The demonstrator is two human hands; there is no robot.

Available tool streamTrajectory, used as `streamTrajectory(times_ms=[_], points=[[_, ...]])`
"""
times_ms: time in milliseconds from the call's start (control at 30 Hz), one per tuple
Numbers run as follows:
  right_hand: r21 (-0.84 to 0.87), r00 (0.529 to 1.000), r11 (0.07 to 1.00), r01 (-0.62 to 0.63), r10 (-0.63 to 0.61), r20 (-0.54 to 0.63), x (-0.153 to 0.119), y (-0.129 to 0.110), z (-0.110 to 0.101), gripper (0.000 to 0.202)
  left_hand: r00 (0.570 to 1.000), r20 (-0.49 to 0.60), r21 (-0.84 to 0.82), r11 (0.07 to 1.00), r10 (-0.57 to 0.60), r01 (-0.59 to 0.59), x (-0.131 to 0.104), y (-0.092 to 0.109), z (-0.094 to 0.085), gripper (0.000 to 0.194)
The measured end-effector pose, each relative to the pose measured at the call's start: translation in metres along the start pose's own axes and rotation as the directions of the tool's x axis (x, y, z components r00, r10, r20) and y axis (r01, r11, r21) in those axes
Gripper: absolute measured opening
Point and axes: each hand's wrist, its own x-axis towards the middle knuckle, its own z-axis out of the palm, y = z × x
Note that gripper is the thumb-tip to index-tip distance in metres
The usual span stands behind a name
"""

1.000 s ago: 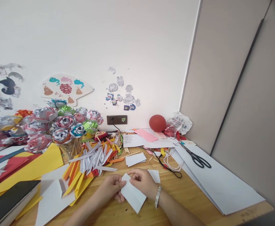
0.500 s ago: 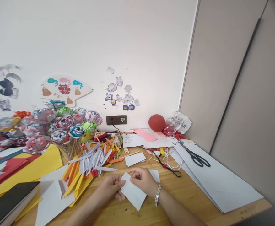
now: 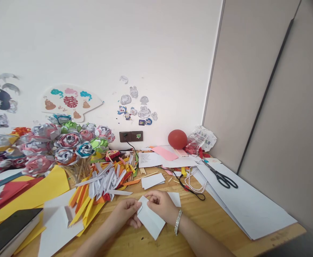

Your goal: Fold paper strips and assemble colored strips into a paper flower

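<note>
Grip unchanged: the white paper [image 3: 153, 222] is still held pinched by closed fingers of the left hand [image 3: 127, 212] and right hand [image 3: 162, 206].

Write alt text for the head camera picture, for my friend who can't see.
Two hands, left and right, hold white paper over a wooden table. Around them are paper flowers, folded strips, scissors and a red balloon.

black slab [image 3: 11, 226]: cut off left | written sheet [image 3: 148, 159]: text illegibly small | held paper [image 3: 152, 222]: partly behind right hand [image 3: 162, 207]
</note>
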Motion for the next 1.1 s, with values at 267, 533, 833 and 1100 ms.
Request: streamTrajectory(times_ms=[267,533,833,1100], points=[[0.018,1.000,1.000,0.015,-0.015,0.001,-0.0009,0.0003,0.0013,0.025,0.997,-0.047,0.087,0.994,0.065,-0.061,0.0028,-0.0064,0.0001,0.046],[0.087,1.000,0.996,-0.011,0.010,0.017,-0.0006,-0.0006,0.0009,0.026,0.992,-0.010,0.103,0.987,0.124,-0.123,0.0038,-0.0060,-0.0019,0.047],[0.141,0.999,0.989,-0.048,0.051,-0.018,0.0008,-0.0009,-0.0009,0.024,0.988,-0.003,0.159,0.976,0.154,-0.151,-0.0016,0.0009,0.0020,0.044],[0.056,0.999,0.998,-0.004,0.006,-0.039,0.0007,0.0005,0.0006,0.023,0.991,-0.019,0.143,0.981,0.131,-0.127,0.0028,-0.0052,-0.0009,0.043]])
